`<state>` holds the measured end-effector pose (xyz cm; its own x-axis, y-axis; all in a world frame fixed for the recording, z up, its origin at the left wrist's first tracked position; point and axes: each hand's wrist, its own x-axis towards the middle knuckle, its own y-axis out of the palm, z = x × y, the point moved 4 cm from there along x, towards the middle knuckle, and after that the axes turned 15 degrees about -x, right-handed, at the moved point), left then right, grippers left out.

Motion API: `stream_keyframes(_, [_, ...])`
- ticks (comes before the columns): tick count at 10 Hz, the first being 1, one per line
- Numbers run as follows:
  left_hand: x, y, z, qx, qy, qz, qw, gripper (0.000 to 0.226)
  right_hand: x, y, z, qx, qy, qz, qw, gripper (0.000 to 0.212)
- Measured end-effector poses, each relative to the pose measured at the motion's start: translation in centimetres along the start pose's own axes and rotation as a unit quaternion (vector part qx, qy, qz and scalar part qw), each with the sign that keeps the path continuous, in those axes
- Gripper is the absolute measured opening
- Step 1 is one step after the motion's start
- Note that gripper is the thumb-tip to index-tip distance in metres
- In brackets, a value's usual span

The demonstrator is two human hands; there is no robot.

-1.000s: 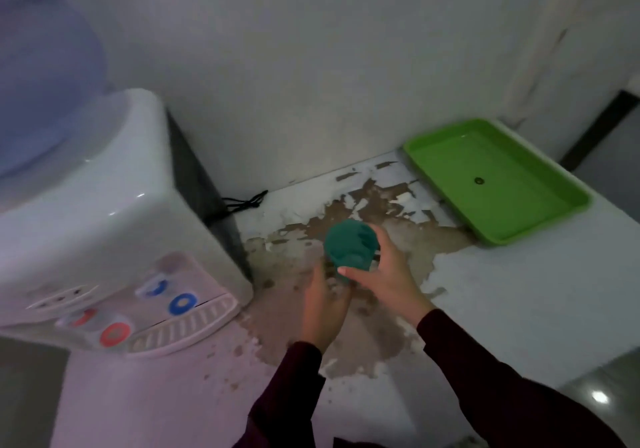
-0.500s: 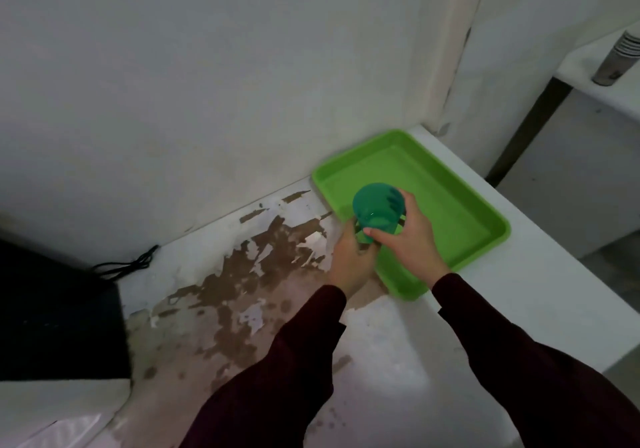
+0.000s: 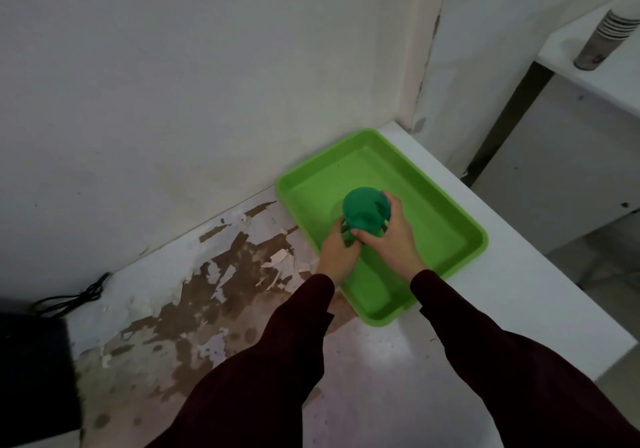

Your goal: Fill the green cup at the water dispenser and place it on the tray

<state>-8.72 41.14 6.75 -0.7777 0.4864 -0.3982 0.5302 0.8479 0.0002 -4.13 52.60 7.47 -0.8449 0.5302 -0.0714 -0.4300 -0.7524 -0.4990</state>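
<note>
Lowering the green cup [image 3: 363, 212] onto the green tray [image 3: 460, 219], both hands wrapped around it.

Head view: half a second ago the cup was just crossing the tray's 9 o'clock rim; now it sits over the tray's middle, the left hand [image 3: 337, 250] clasping its 7 o'clock side and the right hand [image 3: 391, 236] its 4 o'clock side. Whether the base touches the tray is hidden. Judged, only release remains; the dispenser is out of frame.
</note>
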Motion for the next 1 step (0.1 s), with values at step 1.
stream_keyframes(1, [-0.44,-0.34,-0.32,-0.007,0.004,-0.001,1.000,0.053,-0.63,-0.44,0.89,-0.032,0.000,-0.018,0.999,0.096])
